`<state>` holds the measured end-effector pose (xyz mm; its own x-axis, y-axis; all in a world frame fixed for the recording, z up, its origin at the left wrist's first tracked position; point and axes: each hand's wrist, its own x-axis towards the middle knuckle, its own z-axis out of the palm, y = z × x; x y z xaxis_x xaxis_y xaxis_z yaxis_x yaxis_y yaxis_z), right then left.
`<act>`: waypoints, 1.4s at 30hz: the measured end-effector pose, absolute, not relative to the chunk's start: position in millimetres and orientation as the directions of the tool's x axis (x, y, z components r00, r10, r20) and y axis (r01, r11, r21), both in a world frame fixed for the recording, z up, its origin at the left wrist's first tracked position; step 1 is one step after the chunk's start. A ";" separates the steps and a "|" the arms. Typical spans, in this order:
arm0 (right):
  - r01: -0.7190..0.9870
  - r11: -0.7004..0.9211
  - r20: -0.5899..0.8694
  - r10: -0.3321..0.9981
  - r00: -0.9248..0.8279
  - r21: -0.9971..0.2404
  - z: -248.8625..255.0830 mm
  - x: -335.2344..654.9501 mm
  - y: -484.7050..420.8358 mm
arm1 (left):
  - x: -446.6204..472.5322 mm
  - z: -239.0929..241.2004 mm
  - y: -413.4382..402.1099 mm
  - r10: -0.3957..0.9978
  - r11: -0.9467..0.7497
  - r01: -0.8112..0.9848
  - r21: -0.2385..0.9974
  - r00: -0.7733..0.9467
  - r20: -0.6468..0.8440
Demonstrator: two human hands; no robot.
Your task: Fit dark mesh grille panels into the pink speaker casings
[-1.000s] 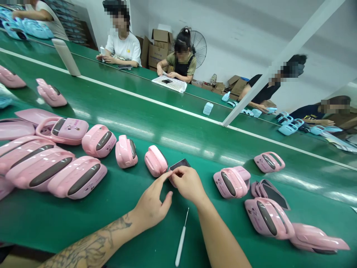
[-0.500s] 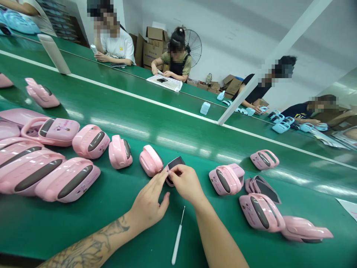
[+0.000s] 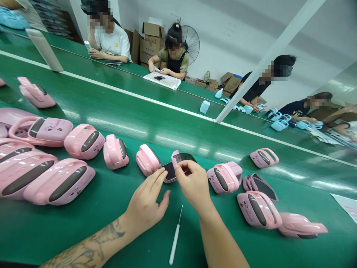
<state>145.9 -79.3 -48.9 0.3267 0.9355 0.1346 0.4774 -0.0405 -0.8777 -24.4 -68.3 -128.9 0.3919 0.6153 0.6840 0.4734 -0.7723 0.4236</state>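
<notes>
My right hand (image 3: 193, 182) pinches a thin curved panel (image 3: 175, 158), pink at one end and dark and glossy along the rest, raised above the bench. Beneath it lies a small stack of similar dark panels (image 3: 170, 173) with pink edges. My left hand (image 3: 147, 199) is stretched out flat, its fingertips touching the near left edge of that stack. Just left of the stack sits a pink plastic housing (image 3: 147, 159) with a handle. A slim pick tool (image 3: 175, 242) with a white handle and thin metal shaft lies between my forearms.
Several pink housings (image 3: 63, 180) crowd the left side. More stand at right, including one housing (image 3: 258, 208) beside another stack of panels (image 3: 260, 186). A white strip (image 3: 134, 96) and a slanted post (image 3: 245, 87) divide the bench. Co-workers sit opposite, some with blue housings (image 3: 279, 124).
My right hand has lifted a panel off the stack and moved slightly right, baring the dark panel below. My left hand stays nearly in place. The view has shifted a little.
</notes>
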 end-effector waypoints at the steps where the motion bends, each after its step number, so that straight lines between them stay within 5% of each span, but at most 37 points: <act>1: 0.466 -0.021 0.153 0.931 0.332 -0.885 -43.1 145.3 -81.7 | -19.5 -123.1 -66.2 0.642 -0.758 0.435 0.486 0.366 0.674; 4: 0.433 0.035 0.183 0.934 0.305 -0.900 -29.6 143.2 -83.4 | -2.6 -106.4 -55.8 0.786 -0.611 0.264 0.747 0.313 0.533; 7: 0.371 0.064 0.163 0.956 0.243 -0.926 -27.1 145.3 -77.7 | 11.5 -91.6 -46.1 0.902 -0.294 -0.012 0.956 0.329 0.281; 10: 0.274 0.062 0.113 0.979 0.172 -0.960 -35.6 150.7 -71.2 | 19.1 -82.4 -41.5 0.935 -0.018 -0.211 0.977 0.343 0.091; 14: 0.148 0.028 0.057 0.978 0.200 -0.989 -51.8 152.1 -68.4 | 24.0 -82.8 -37.5 0.954 0.136 -0.269 0.953 0.294 -0.053; 20: 0.097 0.050 0.082 0.931 0.356 -0.994 -56.7 144.3 -72.3 | 28.8 -93.0 -25.6 0.970 0.132 -0.249 0.959 0.233 -0.072; 25: 0.335 0.072 0.230 0.857 0.461 -0.939 -45.2 160.2 -81.5 | 21.8 -90.4 -25.2 0.987 0.079 -0.159 0.984 0.153 -0.055; 28: 0.484 -0.081 0.120 0.921 0.371 -0.871 -42.1 177.9 -81.9 | 15.9 -85.9 -26.0 0.992 0.000 -0.038 0.999 0.126 0.005; 31: 0.459 -0.132 -0.025 0.972 0.233 -0.879 -45.4 188.6 -76.9 | 12.2 -83.6 -23.4 0.993 -0.026 -0.022 0.999 0.112 0.029; 42: 0.411 -0.079 -0.050 0.995 0.082 -0.908 -50.4 189.1 -71.5 | 10.2 -88.0 -26.2 0.996 -0.078 0.092 0.993 0.060 0.073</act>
<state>189.1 -71.5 -50.4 0.0817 0.9954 -0.0501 0.4109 -0.0794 -0.9082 10.2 -26.2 -88.0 0.0597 0.9955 0.0731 0.0918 -0.0784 0.9927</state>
